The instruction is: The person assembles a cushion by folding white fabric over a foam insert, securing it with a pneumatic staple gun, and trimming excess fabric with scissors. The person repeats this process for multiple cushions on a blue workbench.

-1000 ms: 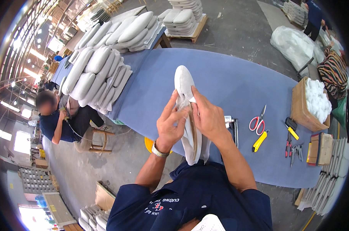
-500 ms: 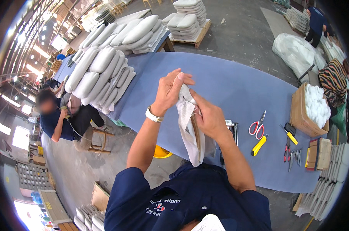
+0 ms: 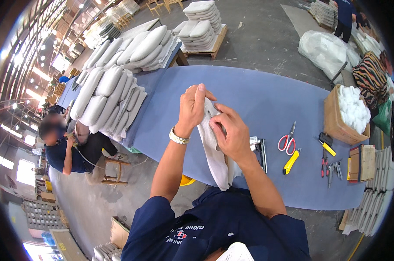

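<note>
Between my hands a seat pad in light grey fabric (image 3: 213, 158) stands on its edge, its lower end close to my shirt. A brown board edge shows along its right side, partly covered by loose fabric. My left hand (image 3: 191, 108) is closed around the upper end, thumb pointing up. Just to the right, my right hand (image 3: 232, 134) pinches the fabric near the top, fingers curled against the pad. What lies under those fingertips is hidden. Beside my right forearm lies a metal tool resembling a staple gun (image 3: 262, 154), partly covered.
Scissors (image 3: 287, 142), a yellow utility knife (image 3: 291, 162), red-handled pliers (image 3: 325, 163) and a carton of white stuffing (image 3: 342, 117) are on the blue table (image 3: 249, 87). Grey cushions (image 3: 114, 95) are stacked at left, near a seated co-worker (image 3: 68, 150).
My right hand has shifted from lying along the pad's side to a curled pinch near its top. The pad has turned slightly, showing more of its fabric face. The whole view has tilted a little.
</note>
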Demonstrator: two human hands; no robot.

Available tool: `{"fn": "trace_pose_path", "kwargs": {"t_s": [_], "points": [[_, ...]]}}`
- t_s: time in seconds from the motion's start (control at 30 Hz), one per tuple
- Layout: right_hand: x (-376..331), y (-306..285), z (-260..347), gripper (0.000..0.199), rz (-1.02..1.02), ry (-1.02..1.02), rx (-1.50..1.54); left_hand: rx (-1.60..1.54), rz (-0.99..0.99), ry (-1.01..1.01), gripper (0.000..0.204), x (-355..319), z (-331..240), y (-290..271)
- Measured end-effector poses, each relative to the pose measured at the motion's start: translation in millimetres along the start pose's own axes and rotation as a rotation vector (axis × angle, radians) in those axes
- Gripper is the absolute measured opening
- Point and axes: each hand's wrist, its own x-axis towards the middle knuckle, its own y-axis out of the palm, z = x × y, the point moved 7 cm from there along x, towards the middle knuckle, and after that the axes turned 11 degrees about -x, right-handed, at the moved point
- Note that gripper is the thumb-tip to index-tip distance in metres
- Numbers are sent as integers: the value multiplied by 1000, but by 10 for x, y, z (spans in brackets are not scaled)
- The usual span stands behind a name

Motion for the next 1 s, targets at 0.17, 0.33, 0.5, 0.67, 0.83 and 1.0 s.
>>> {"fn": "trace_pose_path", "kwargs": {"t_s": [0.17,0.33,0.5,0.67,0.83,1.0], "points": [[-246,-106,194,12,24,-179,53,-51,-55,6,59,-69,73,-152],[-416,-193,-49,18,-100,81,144,-16,-62,0,60,-67,-12,-176],[-72,-84,5,18,96,243,-10,8,-72,1,61,-72,-2,-142],[-62,17,335,20,-47,-90,-75,-16,-64,-10,60,-52,25,-91],[-108,14,424,25,-41,-192,-110,-8,-69,14,60,-106,-53,-145],[-137,17,267,20,-11,-79,74,-29,-96,-4,59,-112,-74,-143]]}}
